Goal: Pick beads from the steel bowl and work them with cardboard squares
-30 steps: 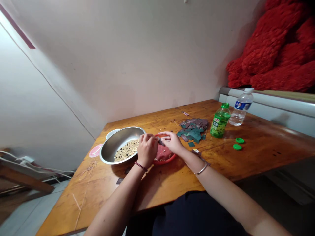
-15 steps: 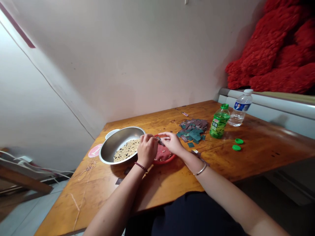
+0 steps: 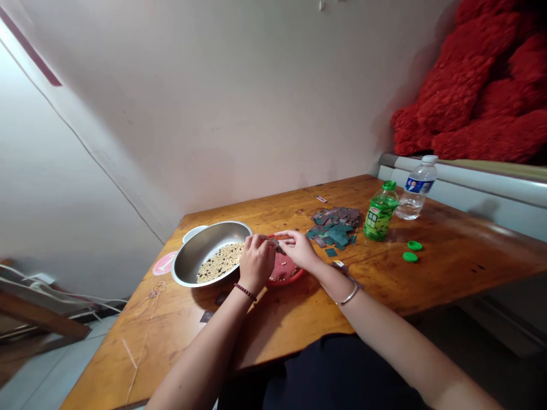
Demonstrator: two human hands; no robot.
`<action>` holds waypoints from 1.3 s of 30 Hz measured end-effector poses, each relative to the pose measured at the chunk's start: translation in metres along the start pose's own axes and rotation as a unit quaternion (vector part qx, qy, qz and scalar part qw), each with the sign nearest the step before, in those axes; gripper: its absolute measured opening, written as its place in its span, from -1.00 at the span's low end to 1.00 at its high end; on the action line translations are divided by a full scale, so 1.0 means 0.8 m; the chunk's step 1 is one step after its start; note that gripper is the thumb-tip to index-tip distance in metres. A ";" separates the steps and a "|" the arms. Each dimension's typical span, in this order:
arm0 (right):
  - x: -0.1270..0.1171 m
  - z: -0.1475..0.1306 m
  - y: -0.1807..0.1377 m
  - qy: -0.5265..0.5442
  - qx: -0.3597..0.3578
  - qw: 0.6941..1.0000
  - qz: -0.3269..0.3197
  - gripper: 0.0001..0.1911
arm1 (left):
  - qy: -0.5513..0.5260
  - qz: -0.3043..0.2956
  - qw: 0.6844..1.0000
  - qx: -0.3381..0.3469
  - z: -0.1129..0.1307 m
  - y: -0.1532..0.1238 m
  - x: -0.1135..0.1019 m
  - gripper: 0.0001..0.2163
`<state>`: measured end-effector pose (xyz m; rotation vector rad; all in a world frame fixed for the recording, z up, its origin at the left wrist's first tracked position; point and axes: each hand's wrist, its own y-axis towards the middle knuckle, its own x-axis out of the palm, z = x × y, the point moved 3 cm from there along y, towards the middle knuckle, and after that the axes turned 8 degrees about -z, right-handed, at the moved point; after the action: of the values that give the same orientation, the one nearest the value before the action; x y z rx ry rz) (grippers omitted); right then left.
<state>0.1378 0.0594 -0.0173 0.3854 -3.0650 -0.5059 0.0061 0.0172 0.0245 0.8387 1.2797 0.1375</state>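
The wooden table [image 3: 299,319] carries everything, and I take the steel bowl [image 3: 200,247] as my marker. The red fuzzy heap [image 3: 478,85] lies far to the right of the bowl and beyond it, off the table. The bowl holds pale beads with a few dark ones [image 3: 220,262]. My left hand [image 3: 256,263] hovers just right of the bowl's rim and my right hand [image 3: 301,249] a little further right. Both are curled shut, fingertips meeting on a small dark piece [image 3: 277,245] pinched between them. That piece hangs above the red dish [image 3: 294,274], which touches or nearly touches the bowl's right side. Further right of the bowl lies a heap of teal and purplish squares [image 3: 335,225], then the green bottle [image 3: 380,212] and the clear water bottle [image 3: 416,188], with two green caps [image 3: 412,250] nearer me. I judge the pinch is slight, so the piece could slip and drop among the beads. My left wrist is also close enough to the bowl's rim that a nudge might tip it and scatter them. My hands cover most of the dish, so I cannot tell how much lies in it. The piece is too small to name, and I cannot make out whether a thread runs through it.
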 end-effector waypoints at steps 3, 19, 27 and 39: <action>0.000 -0.002 -0.001 0.004 -0.001 1.000 0.004 -0.72 | 0.010 0.014 1.000 -0.026 -0.003 0.000 -0.001 -0.88; 0.000 -0.004 -0.002 0.001 0.007 1.000 0.001 -0.71 | -0.006 0.007 1.000 -0.024 -0.005 0.000 0.004 -0.86; 0.000 0.000 -0.001 0.004 0.002 1.000 -0.004 -0.71 | -0.025 -0.004 0.999 -0.022 -0.005 -0.001 0.006 -0.84; 0.000 0.002 0.000 -0.001 0.009 1.000 -0.010 -0.70 | -0.031 0.001 0.997 -0.073 -0.015 0.001 0.005 -0.84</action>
<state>0.1380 0.0603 -0.0185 0.4180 -3.0721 -0.4798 -0.0025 0.0256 0.0211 0.7141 1.1961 0.2035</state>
